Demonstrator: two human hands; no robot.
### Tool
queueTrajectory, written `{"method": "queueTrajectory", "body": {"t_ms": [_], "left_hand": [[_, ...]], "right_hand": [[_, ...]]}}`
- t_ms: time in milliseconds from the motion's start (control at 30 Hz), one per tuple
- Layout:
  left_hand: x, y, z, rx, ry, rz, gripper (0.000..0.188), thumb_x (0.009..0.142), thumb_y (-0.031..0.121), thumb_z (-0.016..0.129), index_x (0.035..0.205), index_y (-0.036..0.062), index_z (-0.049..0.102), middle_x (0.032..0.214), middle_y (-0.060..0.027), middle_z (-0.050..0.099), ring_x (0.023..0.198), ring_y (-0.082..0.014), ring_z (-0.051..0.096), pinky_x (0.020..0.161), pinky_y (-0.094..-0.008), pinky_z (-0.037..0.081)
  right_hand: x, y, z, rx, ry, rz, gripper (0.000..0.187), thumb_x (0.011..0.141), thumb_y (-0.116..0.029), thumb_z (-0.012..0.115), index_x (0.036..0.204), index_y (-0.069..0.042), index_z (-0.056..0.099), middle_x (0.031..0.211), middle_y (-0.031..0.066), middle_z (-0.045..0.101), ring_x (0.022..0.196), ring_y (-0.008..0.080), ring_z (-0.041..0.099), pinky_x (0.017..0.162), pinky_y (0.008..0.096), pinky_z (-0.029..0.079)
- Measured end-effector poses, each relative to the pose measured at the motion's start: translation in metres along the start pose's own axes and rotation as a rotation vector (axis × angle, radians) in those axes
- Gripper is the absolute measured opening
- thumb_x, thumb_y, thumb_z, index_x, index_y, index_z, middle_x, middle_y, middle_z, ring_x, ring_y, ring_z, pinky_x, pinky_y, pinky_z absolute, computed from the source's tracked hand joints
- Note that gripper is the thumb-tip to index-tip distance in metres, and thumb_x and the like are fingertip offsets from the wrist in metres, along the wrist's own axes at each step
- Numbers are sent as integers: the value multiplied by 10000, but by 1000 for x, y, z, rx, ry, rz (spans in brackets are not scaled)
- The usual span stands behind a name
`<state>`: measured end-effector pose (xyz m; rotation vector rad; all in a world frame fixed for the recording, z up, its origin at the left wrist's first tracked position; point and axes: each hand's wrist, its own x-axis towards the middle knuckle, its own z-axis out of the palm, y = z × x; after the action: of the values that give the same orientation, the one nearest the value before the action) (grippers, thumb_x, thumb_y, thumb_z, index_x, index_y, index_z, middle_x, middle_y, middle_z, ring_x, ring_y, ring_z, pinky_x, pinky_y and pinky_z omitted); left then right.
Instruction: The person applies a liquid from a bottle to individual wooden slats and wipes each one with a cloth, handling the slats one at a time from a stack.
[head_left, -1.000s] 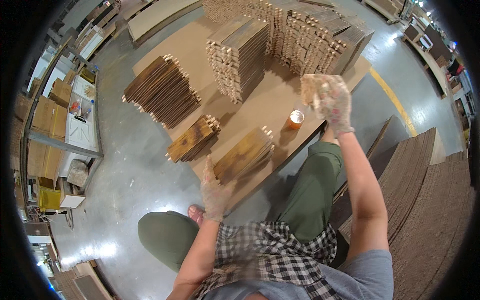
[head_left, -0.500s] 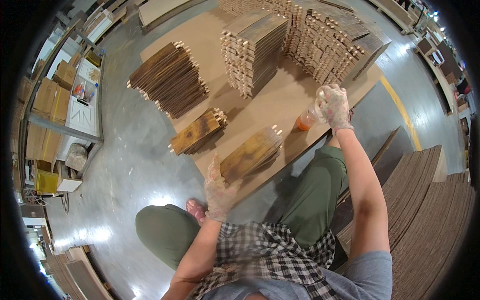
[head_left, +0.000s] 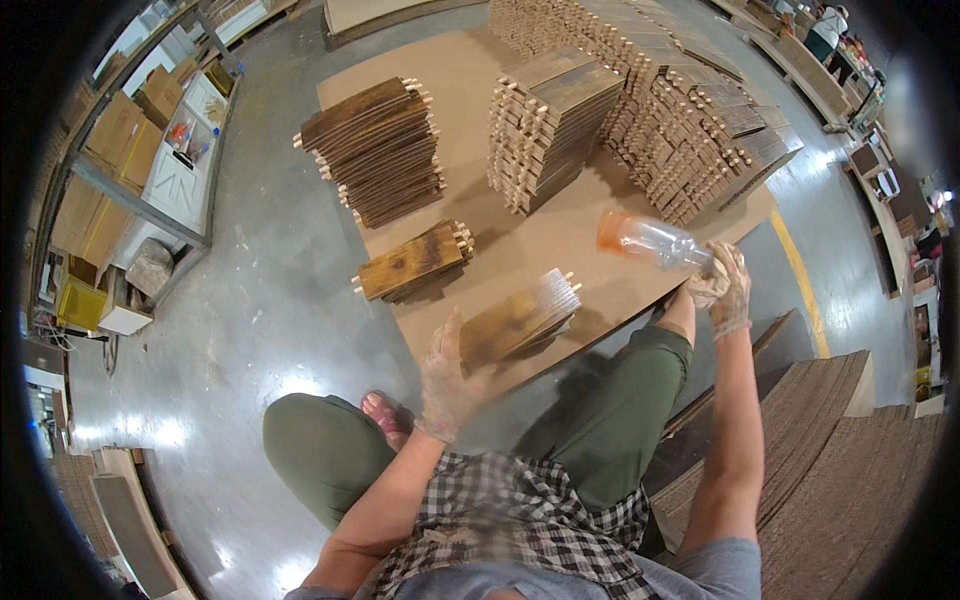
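Note:
My gloved right hand (head_left: 726,288) grips a clear plastic bottle (head_left: 660,245) at its narrow end. The bottle lies tilted in the air, nearly level, its orange bottom pointing left and blurred by motion. Some pale stuff, perhaps cloth, sits about the neck under my fingers. My left hand (head_left: 447,375), gloved too, rests against the near left end of a small stack of brown wooden slats (head_left: 515,320) with pale pegs. Its fingers are stretched and the thumb apart. The far end of that stack has a whitish sheen.
Another small slat stack (head_left: 418,262) lies to the left, with a larger dark pile (head_left: 375,150) behind it. Tall pegged stacks (head_left: 560,120) stand farther back on the brown sheet (head_left: 480,265). Flat brown sheets (head_left: 830,480) are piled at my right; shelving (head_left: 140,200) stands left.
The bottle has gone from upright near the sheet's edge to tipped over in the air, its neck now to the right. My right hand has moved right and nearer; the left stays by the stack.

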<state>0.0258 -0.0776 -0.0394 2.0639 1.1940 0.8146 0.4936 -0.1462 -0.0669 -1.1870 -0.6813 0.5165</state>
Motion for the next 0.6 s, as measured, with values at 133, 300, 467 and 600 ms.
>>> {"method": "queueTrajectory", "body": {"t_ms": [133, 300, 467, 600], "left_hand": [[-4, -7, -1, 67, 30, 25, 1040, 656, 27, 839, 1547, 68, 303, 1286, -210, 566, 1182, -409, 563, 993, -459, 478], [-3, -5, 1, 75, 13, -11, 1035, 646, 29, 839, 1537, 51, 313, 1299, -216, 559, 1185, -417, 559, 997, -457, 476], [-5, -6, 2, 110, 21, 23, 1029, 655, 60, 857, 1529, 28, 315, 1313, -218, 551, 1203, -412, 551, 1008, -458, 473], [-8, -8, -1, 133, 43, -35, 1028, 661, 86, 871, 1527, 29, 319, 1308, -220, 556, 1198, -414, 556, 1006, -460, 476]], "right_hand": [[-45, 7, 23, 620, 153, 250, 328, 986, -283, 562, 1196, -32, 577, 1029, 152, 661, 770, 236, 665, 591, 334, 574], [-65, 1, 74, 1045, -128, 199, 380, 914, -53, 591, 1276, 28, 505, 1027, 167, 625, 812, 209, 640, 620, 278, 571], [-47, 11, 35, 449, 181, 48, 299, 922, -108, 630, 1194, 0, 568, 999, 116, 638, 799, 191, 642, 615, 286, 560], [-13, -47, 67, -352, 74, -193, 244, 953, -214, 631, 1151, -78, 586, 1018, 53, 651, 829, 201, 671, 724, 353, 578]]}}
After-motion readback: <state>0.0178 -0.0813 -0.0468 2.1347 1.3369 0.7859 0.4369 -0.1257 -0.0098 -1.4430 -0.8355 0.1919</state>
